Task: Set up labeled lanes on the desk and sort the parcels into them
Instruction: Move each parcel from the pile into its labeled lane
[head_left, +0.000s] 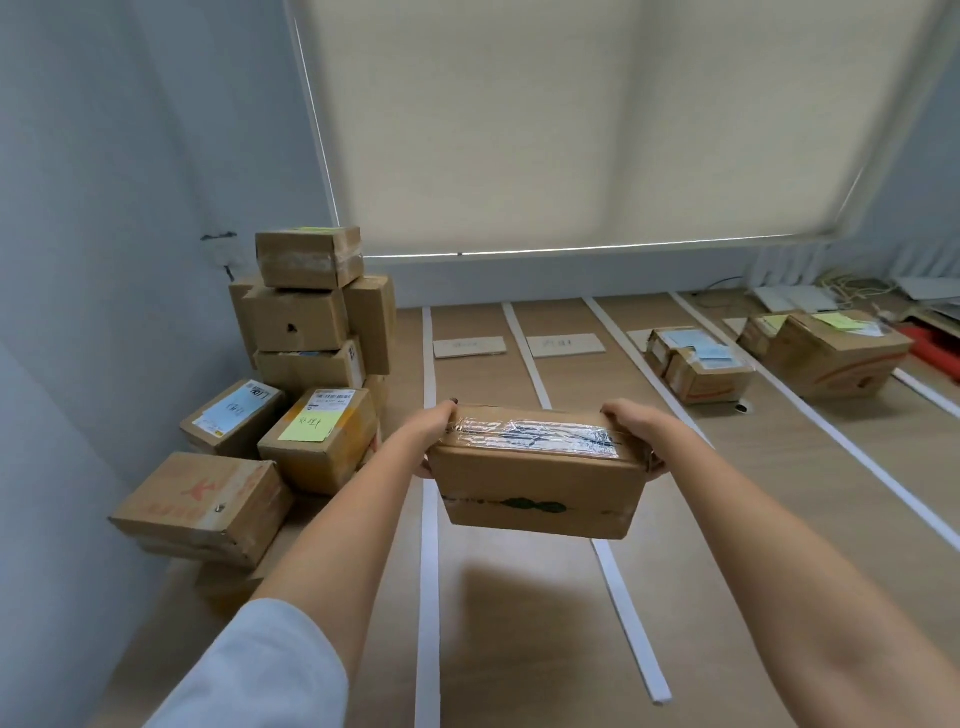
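Gripping a brown cardboard parcel (537, 480) with clear, crinkled tape along its top seam, the person held it up in the air over the near part of the pale wooden desk (779, 493), its shadow falling on the wood below. The left hand (434, 431) had its fingers curled over the far top corner at one short end, and the right hand (631, 426) was clamped round the other end the same way, thumbs hidden from where I stood. No address slip showed on the faces turned toward me, only a dark green smear along the lower edge, so I judged the box would want tilting or turning before a lane was chosen.

Long white tape strips (430, 545) ran away across the desk and marked out the lanes. Two flat beige cardboard lane cards (470, 347) lay at the far end of the two nearest lanes, their writing too faint to read. Further right, a pair of small taped cartons (698, 371) sat in one lane and a bigger brown box with a yellow-green sticky note (836, 358) in the next.

To the left a stack of unsorted brown parcels (306, 332) leaned against the grey wall (104, 208).

A steady, level carry seemed best, then setting the box down wholly inside one lane, clear of the strips, and up behind its card so later parcels would have room in front.
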